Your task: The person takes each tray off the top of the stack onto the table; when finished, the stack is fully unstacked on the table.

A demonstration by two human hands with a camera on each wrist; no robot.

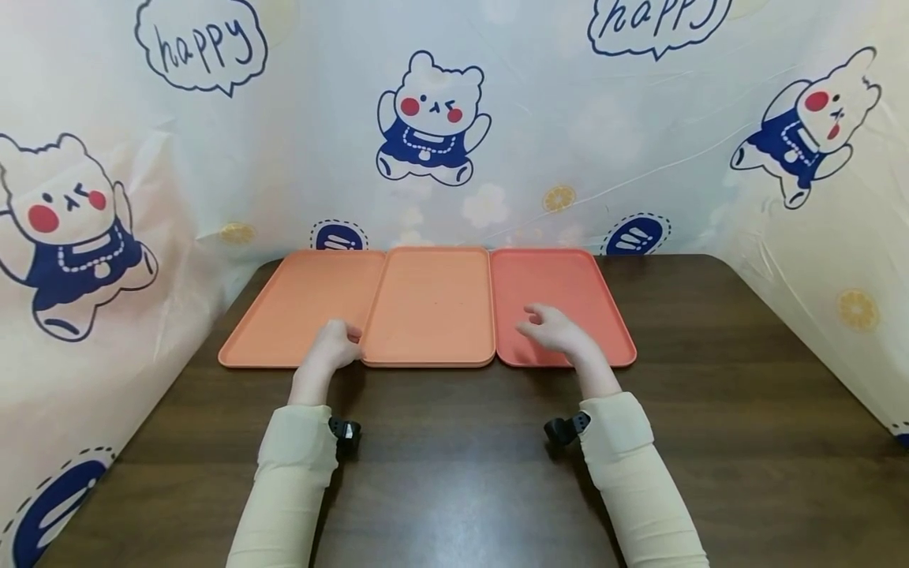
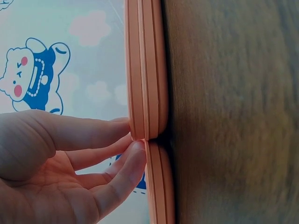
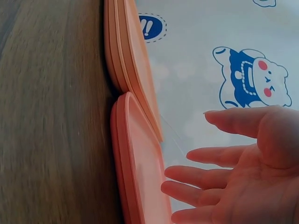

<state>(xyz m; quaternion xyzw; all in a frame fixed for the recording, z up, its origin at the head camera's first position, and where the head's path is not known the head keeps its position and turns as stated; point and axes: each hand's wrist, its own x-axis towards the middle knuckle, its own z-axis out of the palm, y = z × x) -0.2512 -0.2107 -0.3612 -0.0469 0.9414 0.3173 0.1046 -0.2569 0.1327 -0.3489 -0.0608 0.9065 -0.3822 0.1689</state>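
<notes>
One orange tray [image 1: 305, 304], a stack [image 1: 435, 308] of two and one red tray [image 1: 547, 276] line the bench [image 1: 454, 450]. The left grip [image 1: 330, 345] pinches the stack's near-left corner; the right grip [image 1: 555, 330], fingers loose, hovers above the red tray.

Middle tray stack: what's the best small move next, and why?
Probably bring the right hand to the near right corner of the middle tray stack: the left hand is at its near left corner, while the right hovers open above the red tray.

left hand [image 1: 334, 345] pinches with thumb [image 2: 88, 133] and fingertips [image 2: 136, 153] while right hand [image 1: 555, 330] hovers, fingers [image 3: 201, 177] extended.
</notes>
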